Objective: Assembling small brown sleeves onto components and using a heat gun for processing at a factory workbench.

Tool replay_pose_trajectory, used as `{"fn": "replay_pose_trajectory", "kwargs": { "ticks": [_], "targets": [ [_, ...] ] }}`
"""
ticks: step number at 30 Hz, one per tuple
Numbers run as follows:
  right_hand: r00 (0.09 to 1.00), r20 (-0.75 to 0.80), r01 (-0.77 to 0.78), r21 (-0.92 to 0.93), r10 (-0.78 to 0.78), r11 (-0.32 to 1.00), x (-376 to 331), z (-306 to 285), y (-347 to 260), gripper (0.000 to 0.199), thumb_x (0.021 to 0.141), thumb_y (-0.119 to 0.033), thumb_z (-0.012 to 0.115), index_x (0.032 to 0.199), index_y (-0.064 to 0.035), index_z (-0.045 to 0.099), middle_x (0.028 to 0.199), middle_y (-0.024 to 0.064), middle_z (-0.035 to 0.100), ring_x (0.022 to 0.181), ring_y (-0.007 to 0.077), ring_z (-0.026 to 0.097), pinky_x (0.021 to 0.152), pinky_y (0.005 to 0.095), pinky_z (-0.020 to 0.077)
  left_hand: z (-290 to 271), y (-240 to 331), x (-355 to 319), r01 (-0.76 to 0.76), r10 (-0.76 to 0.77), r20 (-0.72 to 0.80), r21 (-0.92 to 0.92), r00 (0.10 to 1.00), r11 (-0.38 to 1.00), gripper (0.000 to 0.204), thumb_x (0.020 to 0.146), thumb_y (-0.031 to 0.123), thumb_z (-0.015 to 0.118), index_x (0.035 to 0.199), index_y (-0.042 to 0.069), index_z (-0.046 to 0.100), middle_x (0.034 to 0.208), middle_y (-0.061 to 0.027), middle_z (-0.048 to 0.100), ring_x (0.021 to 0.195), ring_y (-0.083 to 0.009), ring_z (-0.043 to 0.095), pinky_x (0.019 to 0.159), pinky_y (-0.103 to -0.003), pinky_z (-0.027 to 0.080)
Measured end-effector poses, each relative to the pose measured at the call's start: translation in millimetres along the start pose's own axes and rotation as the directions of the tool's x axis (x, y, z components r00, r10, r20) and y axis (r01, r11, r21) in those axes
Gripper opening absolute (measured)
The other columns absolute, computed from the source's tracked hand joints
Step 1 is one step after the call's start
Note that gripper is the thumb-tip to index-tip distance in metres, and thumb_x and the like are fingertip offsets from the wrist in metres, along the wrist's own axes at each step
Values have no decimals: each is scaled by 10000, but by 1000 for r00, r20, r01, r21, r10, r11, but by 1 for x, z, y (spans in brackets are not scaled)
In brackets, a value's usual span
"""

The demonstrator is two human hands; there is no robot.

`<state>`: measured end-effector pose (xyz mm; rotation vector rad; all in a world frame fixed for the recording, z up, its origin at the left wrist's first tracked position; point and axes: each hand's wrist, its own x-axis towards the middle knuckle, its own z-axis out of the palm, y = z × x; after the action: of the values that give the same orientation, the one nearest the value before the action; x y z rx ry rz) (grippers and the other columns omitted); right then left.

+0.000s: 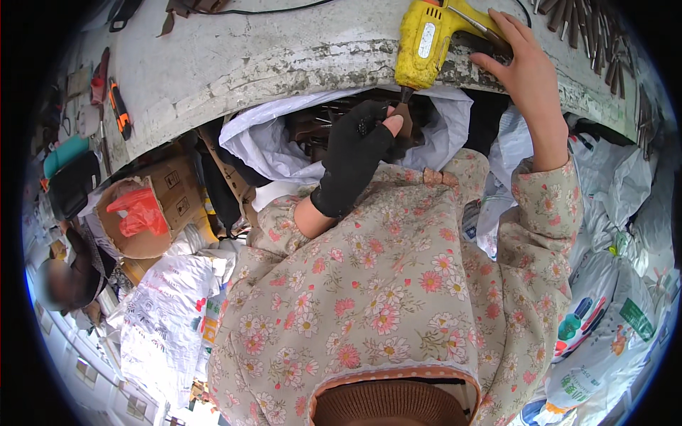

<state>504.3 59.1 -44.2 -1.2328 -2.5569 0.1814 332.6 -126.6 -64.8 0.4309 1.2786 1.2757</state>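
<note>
A yellow glue gun [420, 50] lies over the worktable's near edge, its dark nozzle facing me. My left hand [355, 153], in a black fingerless glove, pinches a small brown leather-like piece [404, 122] at the nozzle tip. My bare right hand [529, 74] is around the gun's handle, thumb on the near side and fingers on the far side. A slender silver rod with a brown end [483, 30] runs along the handle into this hand; whether it is gripped is unclear. Below the nozzle, a white sack [266, 142] holds many brown pieces.
Many brown-and-metal pieces [593, 32] are heaped on the worn table [312, 53] at far right. An orange-and-black utility knife [119, 108] lies on the left. Beside me stand a cardboard box [167, 195] and plastic bags [604, 319]. Another person [74, 273] is at far left.
</note>
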Motion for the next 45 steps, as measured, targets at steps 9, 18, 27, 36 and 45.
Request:
{"fn": "replay_pose_trajectory", "kwargs": {
  "ticks": [9,18,27,36,45],
  "targets": [
    [991,-114,-68,51,74,996,5,-10,-37,395,746,-271,654,1083,-84,566,1043,89,583,919,274,577,776,340,467,-3,-6,-2,-83,105,-78,238,991,968,187,807,120,606,943,-8,601,763,-30,614,674,-49,536,596,-203,432],
    [984,13,154,461,-180,874,-48,-19,-39,387,809,-39,561,1193,-57,516,880,106,608,764,179,597,732,232,443,-7,8,-9,40,-53,-58,-200,997,979,230,881,284,542,858,55,554,708,8,549,580,-74,488,516,-212,394],
    [906,417,-298,756,-78,583,-92,-58,-85,319,761,11,599,1078,-26,608,774,86,604,645,175,537,604,265,426,-12,12,-6,339,-295,168,-524,941,781,286,893,338,512,724,108,490,602,25,448,463,-65,390,438,-203,332],
    [873,459,-240,702,-168,671,-85,-72,-88,330,745,8,615,1069,-56,619,690,75,544,597,171,510,538,273,407,-15,16,-12,-254,255,44,347,966,903,251,893,266,499,780,47,545,634,10,493,518,-67,442,508,-220,367],
    [869,467,-185,609,-161,771,-79,-64,-109,289,744,-2,611,1023,-73,633,649,87,517,540,214,508,512,318,419,-14,13,-16,-65,72,-28,192,997,979,168,868,181,531,836,19,560,685,-2,535,640,-50,487,557,-224,389]
  ]
}}
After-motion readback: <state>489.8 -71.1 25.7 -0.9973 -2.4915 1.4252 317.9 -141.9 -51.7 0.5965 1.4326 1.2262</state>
